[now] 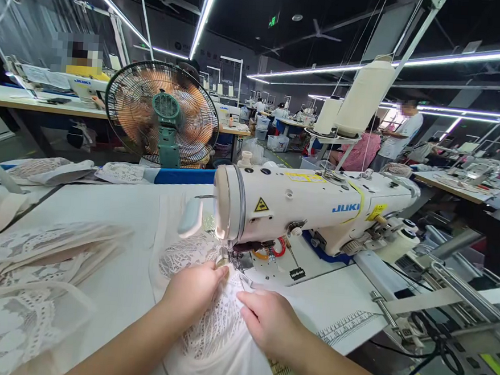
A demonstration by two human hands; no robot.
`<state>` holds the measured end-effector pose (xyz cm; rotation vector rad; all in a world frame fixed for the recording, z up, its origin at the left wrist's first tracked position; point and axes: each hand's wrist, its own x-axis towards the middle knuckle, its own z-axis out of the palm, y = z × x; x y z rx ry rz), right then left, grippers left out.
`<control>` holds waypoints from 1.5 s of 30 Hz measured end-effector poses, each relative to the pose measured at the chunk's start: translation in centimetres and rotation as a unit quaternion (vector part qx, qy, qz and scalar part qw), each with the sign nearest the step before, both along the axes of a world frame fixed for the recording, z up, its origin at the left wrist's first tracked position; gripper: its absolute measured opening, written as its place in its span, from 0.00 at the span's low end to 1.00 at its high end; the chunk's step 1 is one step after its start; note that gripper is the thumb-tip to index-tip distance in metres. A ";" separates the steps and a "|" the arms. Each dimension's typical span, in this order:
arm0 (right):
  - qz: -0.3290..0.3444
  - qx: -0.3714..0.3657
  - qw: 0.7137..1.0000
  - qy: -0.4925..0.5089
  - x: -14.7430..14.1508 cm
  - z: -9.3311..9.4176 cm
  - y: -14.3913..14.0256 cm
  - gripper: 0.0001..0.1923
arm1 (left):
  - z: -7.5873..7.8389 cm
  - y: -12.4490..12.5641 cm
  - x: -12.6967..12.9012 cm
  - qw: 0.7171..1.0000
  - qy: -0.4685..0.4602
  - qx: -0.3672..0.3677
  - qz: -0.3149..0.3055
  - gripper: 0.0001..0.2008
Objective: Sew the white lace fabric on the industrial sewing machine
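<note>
Left hand: the left hand (191, 289) lies flat on the lace cloth (215, 322). Its fingers (220, 272) are close together, and the tips press the cloth down right next to the needle foot (228, 257).
Right hand: the right hand (268, 320) rests on the cloth, just beside the left one. Its fingers are curled down onto the cloth, and I cannot tell if they pinch it.
Lace cloth: it is on the white desk (115, 212), under both hands. Its long way runs from the person up to the needle, and the far end lies under the needle foot.
Sewing machine: the white sewing machine (308, 206) lies long across the desk, from the needle on the left to the wheel end on the right.
Thread: two big thread cones (363, 98) stand behind the machine.
Fan: a green fan (163, 116) stands past the desk.
More lace: a pile of lace pieces (24, 286) lies on the left of the desk, well apart from the hands.
</note>
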<state>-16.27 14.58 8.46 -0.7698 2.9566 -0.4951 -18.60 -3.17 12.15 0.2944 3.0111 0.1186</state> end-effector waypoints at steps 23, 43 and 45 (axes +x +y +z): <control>0.008 0.078 0.997 0.013 -1.3 1.9 -0.8 0.11 | 0.0 -0.3 -1.3 0.998 0.032 -0.045 -0.025 0.24; -0.024 0.180 0.983 -0.032 -0.2 4.4 -1.4 0.13 | 2.0 -0.9 0.6 0.992 0.055 -0.107 -0.025 0.19; 0.009 0.167 0.986 -0.007 0.2 3.7 -0.5 0.12 | 2.3 -1.0 1.5 0.989 0.030 -0.139 -0.034 0.27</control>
